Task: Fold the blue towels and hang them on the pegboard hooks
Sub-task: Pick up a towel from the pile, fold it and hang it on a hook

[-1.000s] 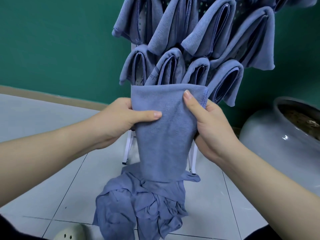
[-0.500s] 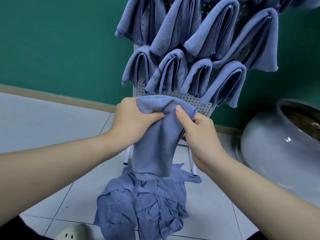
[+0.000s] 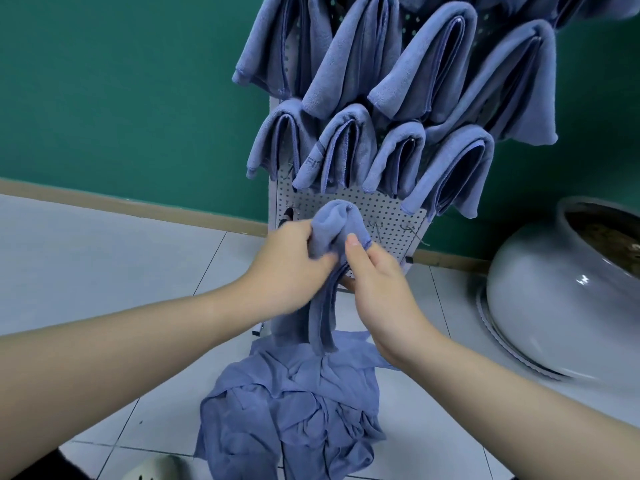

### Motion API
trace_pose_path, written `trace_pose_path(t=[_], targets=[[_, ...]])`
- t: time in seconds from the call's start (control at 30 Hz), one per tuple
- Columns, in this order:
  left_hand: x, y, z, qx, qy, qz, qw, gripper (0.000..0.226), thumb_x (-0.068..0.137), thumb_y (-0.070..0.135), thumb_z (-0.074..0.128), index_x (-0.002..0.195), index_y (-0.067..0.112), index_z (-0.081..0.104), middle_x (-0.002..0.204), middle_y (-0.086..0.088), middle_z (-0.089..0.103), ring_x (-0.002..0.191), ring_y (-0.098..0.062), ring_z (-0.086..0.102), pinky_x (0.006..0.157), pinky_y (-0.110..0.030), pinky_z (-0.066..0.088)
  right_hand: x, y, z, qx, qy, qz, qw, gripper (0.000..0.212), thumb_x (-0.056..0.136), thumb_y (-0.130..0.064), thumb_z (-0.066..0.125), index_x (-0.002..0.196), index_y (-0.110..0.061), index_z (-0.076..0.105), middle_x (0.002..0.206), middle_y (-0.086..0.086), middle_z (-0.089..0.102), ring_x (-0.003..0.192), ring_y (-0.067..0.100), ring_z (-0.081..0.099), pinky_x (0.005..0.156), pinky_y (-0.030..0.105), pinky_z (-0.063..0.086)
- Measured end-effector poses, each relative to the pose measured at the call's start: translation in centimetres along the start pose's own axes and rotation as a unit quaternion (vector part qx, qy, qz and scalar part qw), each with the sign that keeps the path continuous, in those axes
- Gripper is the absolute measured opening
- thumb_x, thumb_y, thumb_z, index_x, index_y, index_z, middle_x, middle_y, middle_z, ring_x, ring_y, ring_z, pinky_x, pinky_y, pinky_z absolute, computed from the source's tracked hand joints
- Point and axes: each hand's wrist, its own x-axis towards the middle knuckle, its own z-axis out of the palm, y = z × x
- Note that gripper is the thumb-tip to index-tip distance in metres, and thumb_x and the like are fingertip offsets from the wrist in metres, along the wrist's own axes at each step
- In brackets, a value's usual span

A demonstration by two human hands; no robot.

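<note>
**Folded towel held at the pegboard's bare lower part**

Both hands grasp one folded towel [image 3: 334,223] in front of the pegboard [image 3: 388,209]: the left hand [image 3: 294,258] bunches its top, and the right hand [image 3: 377,282] pinches it from the other side. Its ends hang down between them. Hung towels [image 3: 398,98] fill the rows above. A towel pile [image 3: 294,403] lies on the floor [image 3: 104,265] below.

Top towels [image 3: 450,57] cut off by the upper edge; pot [image 3: 561,306] cut off right; left hand [image 3: 291,261] motion-blurred.
</note>
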Motion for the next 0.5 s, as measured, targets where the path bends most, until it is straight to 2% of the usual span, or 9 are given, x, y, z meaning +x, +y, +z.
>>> trace_pose_path(t=[0.07, 0.13, 0.2, 0.27, 0.37, 0.43, 0.5], targets=[[-0.7, 0.1, 0.2, 0.010, -0.082, 0.026, 0.996, 0.018, 0.094, 0.002, 0.055, 0.104, 0.016, 0.061, 0.091, -0.002, 0.070, 0.082, -0.023, 0.062, 0.078, -0.036, 0.054, 0.3, 0.1, -0.3, -0.006, 0.008, 0.009, 1.000, 0.036, 0.109, -0.040, 0.043, 0.112, -0.015, 0.069, 0.112, 0.009, 0.075, 0.113, 0.028, 0.068, 0.107, 0.054, 0.049], [-1.1, -0.1, 0.1, -0.002, -0.120, 0.041, 0.992, 0.035, 0.095, 0.000, 0.043, 0.115, 0.025, 0.059, 0.100, -0.004, 0.071, 0.090, -0.022, 0.068, 0.081, -0.038, 0.058, 0.6, 0.0, -0.7, -0.009, 0.006, 0.015, 1.000, 0.034, 0.111, -0.036, 0.042, 0.111, -0.015, 0.068, 0.111, 0.009, 0.076, 0.111, 0.025, 0.069, 0.106, 0.050, 0.049], [-1.0, -0.4, -0.1, -0.002, -0.097, 0.061, 0.993, 0.041, 0.092, 0.005, 0.038, 0.118, 0.027, 0.061, 0.101, -0.005, 0.072, 0.091, -0.022, 0.068, 0.081, -0.039, 0.057, 0.6, -0.3, -0.8, -0.013, 0.001, 0.009, 1.000, 0.033, 0.111, -0.035, 0.041, 0.113, -0.016, 0.068, 0.110, 0.009, 0.075, 0.110, 0.023, 0.069, 0.106, 0.048, 0.050], [-0.7, -0.3, -0.4, -0.005, -0.049, 0.077, 0.996, 0.036, 0.092, 0.002, 0.045, 0.114, 0.020, 0.067, 0.100, 0.000, 0.074, 0.094, -0.022, 0.067, 0.085, -0.039, 0.056, 0.3, -0.7, -0.8, -0.017, -0.003, -0.009, 1.000, 0.033, 0.111, -0.034, 0.041, 0.113, -0.014, 0.067, 0.112, 0.012, 0.073, 0.106, 0.022, 0.068, 0.105, 0.045, 0.050], [-0.4, 0.1, -0.9, -0.051, 0.005, 0.073, 0.996, 0.025, 0.094, 0.008, 0.066, 0.114, 0.022, 0.074, 0.105, 0.014, 0.076, 0.101, -0.001, 0.069, 0.092, -0.029, 0.054, 0.2, -0.9, -0.9, -0.028, -0.008, -0.036, 0.999, 0.037, 0.111, -0.033, 0.041, 0.114, -0.004, 0.064, 0.109, 0.015, 0.071, 0.093, 0.015, 0.064, 0.093, 0.035, 0.049], [-0.2, 0.2, -1.2, -0.069, 0.023, 0.070, 0.995, 0.023, 0.090, 0.021, 0.077, 0.113, 0.024, 0.074, 0.106, 0.015, 0.076, 0.104, -0.002, 0.069, 0.093, -0.034, 0.057, 0.0, -1.3, -0.8, -0.027, -0.014, -0.048, 0.998, 0.036, 0.110, -0.033, 0.042, 0.115, -0.005, 0.065, 0.111, 0.014, 0.071, 0.091, 0.008, 0.061, 0.092, 0.032, 0.050], [0.0, 0.0, -1.4, -0.074, 0.045, 0.068, 0.994, 0.021, 0.086, 0.026, 0.081, 0.105, 0.024, 0.071, 0.101, 0.013, 0.075, 0.100, -0.006, 0.069, 0.089, -0.040, 0.059, -0.2, -1.6, -0.9, -0.005, -0.033, -0.055, 0.998, 0.032, 0.108, -0.036, 0.047, 0.112, -0.012, 0.068, 0.107, 0.007, 0.075, 0.093, 0.006, 0.064, 0.094, 0.033, 0.052]])
